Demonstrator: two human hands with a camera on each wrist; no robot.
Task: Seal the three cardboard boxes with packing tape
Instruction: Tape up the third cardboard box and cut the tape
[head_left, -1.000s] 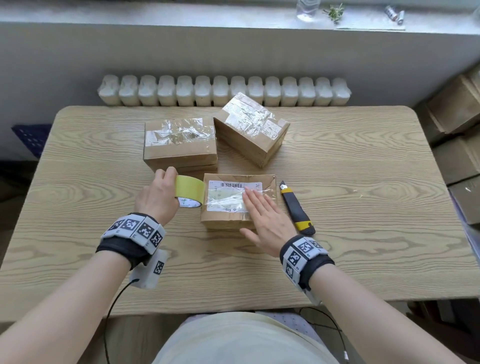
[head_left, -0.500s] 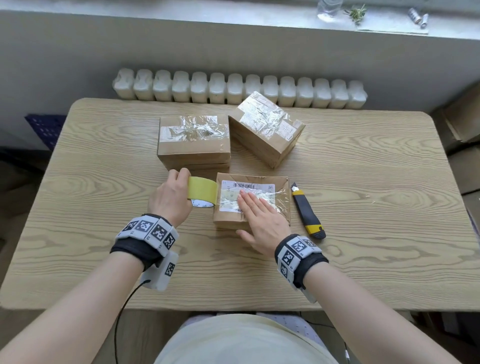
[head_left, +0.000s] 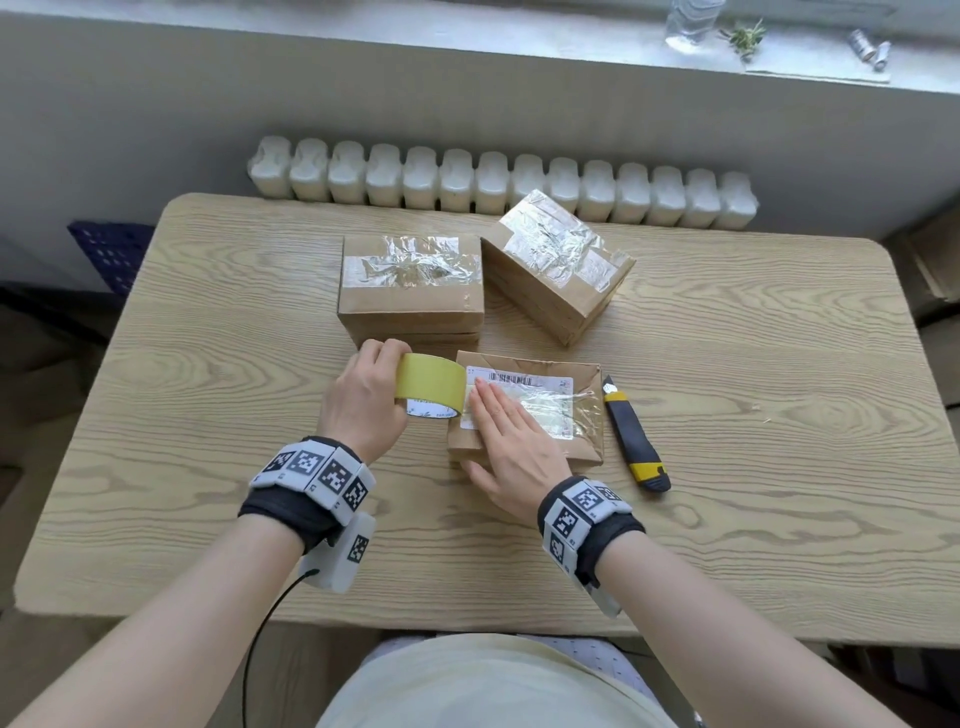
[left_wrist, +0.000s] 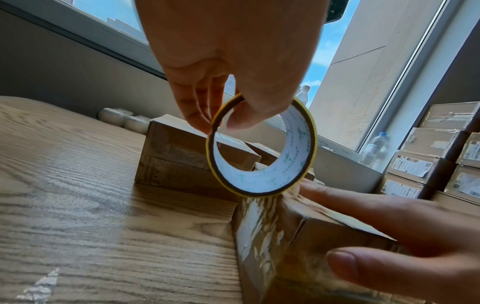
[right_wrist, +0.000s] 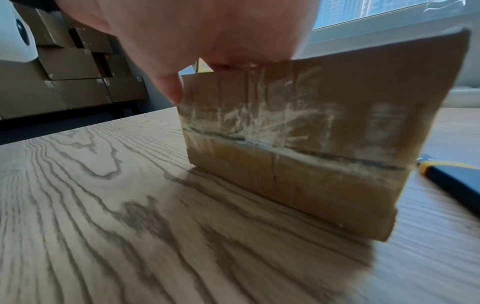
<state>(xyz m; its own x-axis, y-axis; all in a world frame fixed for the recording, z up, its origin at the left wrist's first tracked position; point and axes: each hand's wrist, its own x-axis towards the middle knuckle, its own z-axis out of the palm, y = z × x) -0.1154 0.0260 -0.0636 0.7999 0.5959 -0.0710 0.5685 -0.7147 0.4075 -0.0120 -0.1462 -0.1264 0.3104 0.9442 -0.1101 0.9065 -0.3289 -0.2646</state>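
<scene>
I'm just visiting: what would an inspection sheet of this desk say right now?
Surface: wooden table, wood-grain top.
Job's things: near box under the hands; two taped boxes behind; tape roll at its left edge.
Clutter: utility knife right of the near box.
Hands: left hand grips the roll; right hand lies flat on the near box.
Cables: black cable from the left wrist.
Surroundings: radiator, windowsill, stacked cartons.

Nearest box's (head_left: 587, 447) shipping label (head_left: 519, 384): barcode, print seemingly illegible.

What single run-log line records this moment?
left hand grips tape roll | right hand flat on near box | two far boxes taped | knife beside box
</scene>
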